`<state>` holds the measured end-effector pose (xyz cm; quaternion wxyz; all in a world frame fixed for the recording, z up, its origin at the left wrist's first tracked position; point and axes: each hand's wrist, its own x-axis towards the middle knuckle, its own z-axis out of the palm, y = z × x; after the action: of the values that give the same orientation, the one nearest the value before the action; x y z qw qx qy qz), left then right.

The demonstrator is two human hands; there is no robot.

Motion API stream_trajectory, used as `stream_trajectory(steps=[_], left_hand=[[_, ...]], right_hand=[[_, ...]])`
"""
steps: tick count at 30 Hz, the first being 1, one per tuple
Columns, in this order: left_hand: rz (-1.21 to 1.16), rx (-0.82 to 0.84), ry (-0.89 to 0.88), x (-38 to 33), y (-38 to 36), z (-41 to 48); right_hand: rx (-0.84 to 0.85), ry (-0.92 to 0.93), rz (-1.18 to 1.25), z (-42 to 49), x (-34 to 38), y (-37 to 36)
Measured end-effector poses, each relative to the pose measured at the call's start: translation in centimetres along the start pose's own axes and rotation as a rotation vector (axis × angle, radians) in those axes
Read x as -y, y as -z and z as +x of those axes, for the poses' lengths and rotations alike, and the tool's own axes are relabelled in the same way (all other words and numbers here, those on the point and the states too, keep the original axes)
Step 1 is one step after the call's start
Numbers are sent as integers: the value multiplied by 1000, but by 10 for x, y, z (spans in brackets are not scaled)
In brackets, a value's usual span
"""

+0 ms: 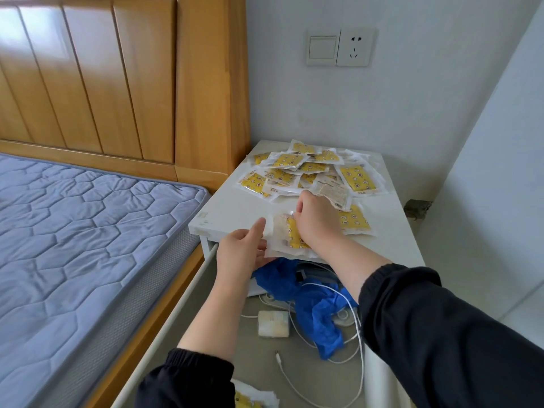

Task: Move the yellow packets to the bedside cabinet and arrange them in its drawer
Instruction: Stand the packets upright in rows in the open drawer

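Packets (282,235) between left fingers (258,228) and right fingers (303,203)

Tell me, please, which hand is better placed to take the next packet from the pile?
Right, probably: the right hand sits beside the pile of yellow packets on the cabinet top, while the left hand is occupied holding a gathered stack.

No text could be read. The packets (306,169) on the cabinet (235,207) bore small printed marks, and one flipped packet (332,191) at the pile's near edge showed a label, all too blurred.
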<state>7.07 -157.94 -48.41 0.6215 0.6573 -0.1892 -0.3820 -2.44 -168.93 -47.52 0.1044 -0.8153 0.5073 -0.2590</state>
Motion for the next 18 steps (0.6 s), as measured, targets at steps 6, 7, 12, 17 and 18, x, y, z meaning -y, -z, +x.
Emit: stream_trajectory(steps=[6, 7, 12, 17, 18], left_hand=[[-63, 208, 138, 0, 7, -1], [-51, 210, 126, 1, 7, -1], [-62, 189, 111, 6, 7, 3], [-67, 203, 98, 12, 6, 2], [-41, 241, 102, 12, 6, 0]], right_hand=[[-3, 55, 22, -9, 3, 1], [-23, 87, -25, -10, 2, 3], [60, 67, -120, -13, -11, 10], [81, 221, -160, -25, -20, 11], [67, 242, -178, -27, -19, 10]])
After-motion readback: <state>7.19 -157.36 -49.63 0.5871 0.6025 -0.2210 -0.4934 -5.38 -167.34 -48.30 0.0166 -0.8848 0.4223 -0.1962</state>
